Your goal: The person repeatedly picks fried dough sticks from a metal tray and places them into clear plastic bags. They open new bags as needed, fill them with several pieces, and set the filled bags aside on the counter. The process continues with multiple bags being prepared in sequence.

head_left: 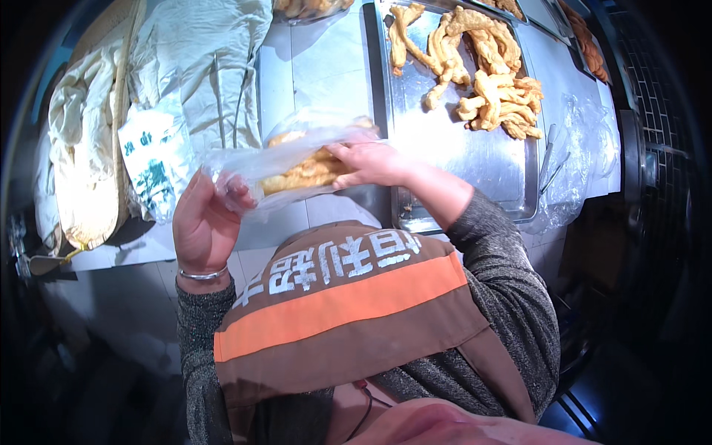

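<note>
A clear plastic bag (239, 161) with golden fried dough sticks (311, 169) in it lies across the space before my chest. My left hand (208, 217), with a silver bangle on its wrist, grips the bag's gathered left end. My right hand (370, 161) rests on the bag's right part, its fingers against the dough sticks; whether film lies between them I cannot tell. More fried dough sticks (489, 61) lie piled in the upper part of a metal tray (478, 172) to the right.
Metal tongs (548, 158) and crumpled clear plastic (584, 144) lie right of the tray. At the left are a long woven basket (119, 139) with cloth, a printed plastic bag (158, 161) and a pale cloth (194, 50) with long thin rods (218, 105). Another food-filled container (311, 8) stands at the top.
</note>
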Available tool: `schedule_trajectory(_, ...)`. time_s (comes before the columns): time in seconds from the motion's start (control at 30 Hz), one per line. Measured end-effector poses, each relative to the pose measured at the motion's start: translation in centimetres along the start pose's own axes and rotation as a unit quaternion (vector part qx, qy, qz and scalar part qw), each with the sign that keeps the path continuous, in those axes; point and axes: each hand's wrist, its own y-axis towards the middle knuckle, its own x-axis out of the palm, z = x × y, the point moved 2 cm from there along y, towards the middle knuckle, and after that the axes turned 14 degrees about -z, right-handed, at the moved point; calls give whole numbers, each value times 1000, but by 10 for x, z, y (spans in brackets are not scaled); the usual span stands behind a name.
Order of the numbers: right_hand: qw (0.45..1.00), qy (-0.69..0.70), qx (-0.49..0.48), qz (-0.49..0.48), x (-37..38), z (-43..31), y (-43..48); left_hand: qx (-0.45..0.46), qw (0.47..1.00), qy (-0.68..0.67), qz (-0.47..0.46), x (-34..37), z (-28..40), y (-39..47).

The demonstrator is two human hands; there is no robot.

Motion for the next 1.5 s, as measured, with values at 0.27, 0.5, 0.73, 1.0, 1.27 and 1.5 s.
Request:
schedule_trajectory(0.27, 859, 49, 465, 208, -88, 173, -67, -25, 993, 101, -51, 9, -12, 14)
schedule_trajectory(0.5, 820, 113, 531, 183, -56, 228, -58, -31, 992, 93, -80, 8, -11, 23)
schedule_trajectory(0.73, 836, 64, 487, 243, -136, 230, -24, -33, 994, 89, -48, 7, -9, 34)
schedule_trajectory(1.0, 833, 41, 534, 141, -126, 247, 81, -13, 994, 112, -5, 12, -13, 40)
schedule_trajectory(1.27, 891, 116, 396, 189, -86, 245, 18, -6, 997, 68, -28, 1, -9, 37)
schedule_trajectory(1.5, 827, 414, 15, 381, -35, 120, -73, 13, 998, 19, -58, 2, -10, 38)
